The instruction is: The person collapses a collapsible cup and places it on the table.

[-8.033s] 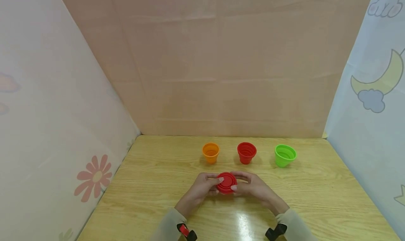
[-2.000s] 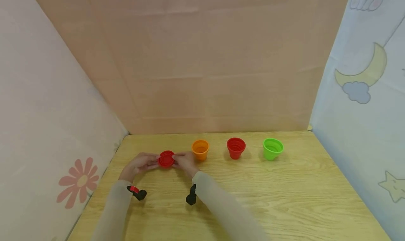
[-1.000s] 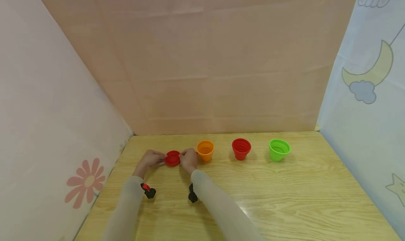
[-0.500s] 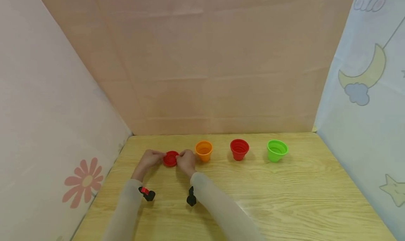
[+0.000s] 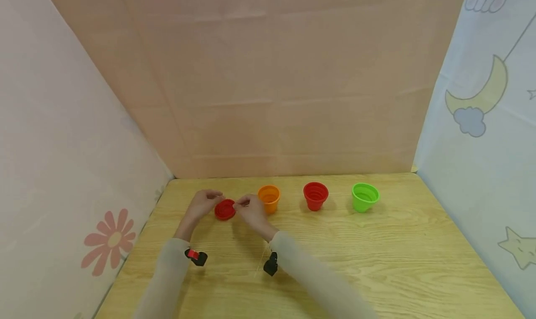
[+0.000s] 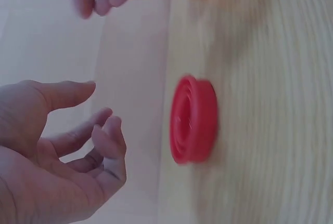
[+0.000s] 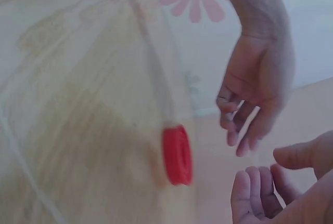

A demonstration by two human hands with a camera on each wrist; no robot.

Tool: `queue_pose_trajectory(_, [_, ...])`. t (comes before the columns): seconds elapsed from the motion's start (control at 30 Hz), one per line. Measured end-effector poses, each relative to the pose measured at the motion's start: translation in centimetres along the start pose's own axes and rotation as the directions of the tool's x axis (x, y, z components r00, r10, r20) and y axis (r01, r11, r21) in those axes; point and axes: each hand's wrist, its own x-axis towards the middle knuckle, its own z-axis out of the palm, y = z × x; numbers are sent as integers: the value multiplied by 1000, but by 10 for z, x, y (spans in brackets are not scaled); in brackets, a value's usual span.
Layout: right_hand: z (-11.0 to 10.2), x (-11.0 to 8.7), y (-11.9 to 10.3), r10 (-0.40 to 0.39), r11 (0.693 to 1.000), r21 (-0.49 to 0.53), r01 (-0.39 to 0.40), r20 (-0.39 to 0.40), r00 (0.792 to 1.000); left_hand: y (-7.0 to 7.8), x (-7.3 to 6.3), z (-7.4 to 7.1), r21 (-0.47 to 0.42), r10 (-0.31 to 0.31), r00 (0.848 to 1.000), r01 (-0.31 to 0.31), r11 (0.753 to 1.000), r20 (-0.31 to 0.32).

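A red collapsible cup (image 5: 224,209), folded down to a flat ring-like disc, lies on the wooden table left of the orange cup. In the left wrist view the folded red cup (image 6: 204,122) shows its ridged rings, with a gap between it and the fingers. My left hand (image 5: 203,203) hovers over its left side, fingers loosely bent and holding nothing. On the other side my right hand (image 5: 252,212) is raised in front of the orange cup (image 5: 269,198), also holding nothing. The right wrist view shows the folded red cup (image 7: 177,155) apart from both hands.
To the right of the orange cup, an unfolded red cup (image 5: 316,199) and a green cup (image 5: 365,199) stand upright in the same row. A beige backdrop (image 5: 268,100) closes the table's rear, with patterned white panels at both sides.
Both hands carried the folded red cup from the front middle to the left of the orange cup and set it down. They have since let go and lifted slightly away.
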Motion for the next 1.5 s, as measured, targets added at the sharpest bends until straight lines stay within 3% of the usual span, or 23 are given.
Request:
queue_pose_trajectory(0.33, [-59,-10,-2,-182,979,-99,180,-6,983,24,-2,24,-95,84,996,-80,992,38])
queue_pose_trajectory(0.6, [-97,-18,19,-209,968,-167,189,-112,971,31,-1,46,-67,145,978,-137,988,152])
queue_pose_trajectory(0.77, [-114,-21,40,-197,968,-192,165,-163,967,28,3,61,-129,166,964,-141,982,208])
queue_pose_trajectory(0.93, [-118,-17,56,-141,985,-112,132,-75,987,23,8,72,-223,159,968,-114,968,194])
queue_pose_trajectory(1.13, [-114,-10,69,-36,998,-52,37,24,999,17,17,84,-315,201,956,-128,940,212])
queue_pose_trajectory(1.23, [-113,-6,74,3,1000,-29,-2,55,999,16,22,89,-323,232,949,-155,934,215])
queue_pose_trajectory(1.5, [-111,5,82,-3,999,42,-1,95,995,17,30,95,-305,303,916,-219,927,263])
